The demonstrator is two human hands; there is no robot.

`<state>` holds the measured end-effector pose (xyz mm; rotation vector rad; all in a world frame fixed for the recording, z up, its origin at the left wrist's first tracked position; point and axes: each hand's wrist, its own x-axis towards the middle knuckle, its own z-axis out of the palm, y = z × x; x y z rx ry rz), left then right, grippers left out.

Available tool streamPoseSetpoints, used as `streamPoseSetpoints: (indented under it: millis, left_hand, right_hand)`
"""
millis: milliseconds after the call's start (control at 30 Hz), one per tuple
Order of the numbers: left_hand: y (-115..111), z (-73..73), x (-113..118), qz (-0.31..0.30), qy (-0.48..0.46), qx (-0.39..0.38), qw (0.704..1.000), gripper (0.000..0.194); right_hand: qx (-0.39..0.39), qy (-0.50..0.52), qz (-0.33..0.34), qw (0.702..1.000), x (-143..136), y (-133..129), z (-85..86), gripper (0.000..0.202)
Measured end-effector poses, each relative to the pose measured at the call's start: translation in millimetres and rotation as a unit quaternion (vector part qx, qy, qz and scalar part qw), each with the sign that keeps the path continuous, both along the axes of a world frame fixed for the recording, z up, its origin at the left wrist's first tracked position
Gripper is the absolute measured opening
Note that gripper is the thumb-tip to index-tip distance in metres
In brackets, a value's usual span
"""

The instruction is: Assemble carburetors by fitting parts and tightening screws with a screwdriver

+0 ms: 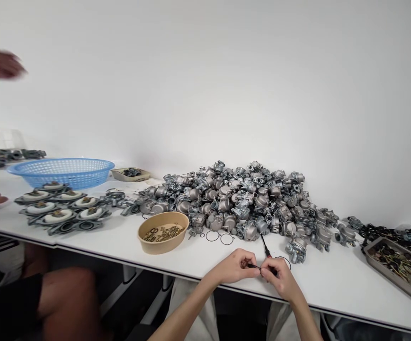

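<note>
Near the table's front edge, my left hand (236, 266) pinches a small dark part (254, 267) between thumb and fingers. My right hand (280, 275) is closed at the other end of the same part, its fingertips almost touching my left thumb; the part's kind is too small to make out. A screwdriver (266, 247) with a black and red handle points away from me, its handle running behind my right fingers; whether they grip it, I cannot tell. Black O-rings (227, 239) lie on the table beyond my left hand, and another ring (288, 260) beside my right hand.
A large heap of metal carburetors (227, 199) lies against the wall. Left are a tan bowl (163, 247) of small brass parts, carburetors with white rings (58, 216) and a blue basket (63, 174). A metal tray (397, 286) stands right. A co-worker's hand (1, 65) is blurred.
</note>
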<state>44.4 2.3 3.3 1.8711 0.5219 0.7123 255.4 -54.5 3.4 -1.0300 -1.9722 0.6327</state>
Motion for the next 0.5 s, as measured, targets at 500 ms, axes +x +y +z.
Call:
streamPoseSetpoints:
  millis: [500]
  left_hand:
    - [0.6,-3.8,4.3,0.002,-0.02,-0.021,1.0,0.034]
  right_hand:
    - [0.01,-0.027,-0.035,0.999,-1.5,-1.5,2.6,0.042]
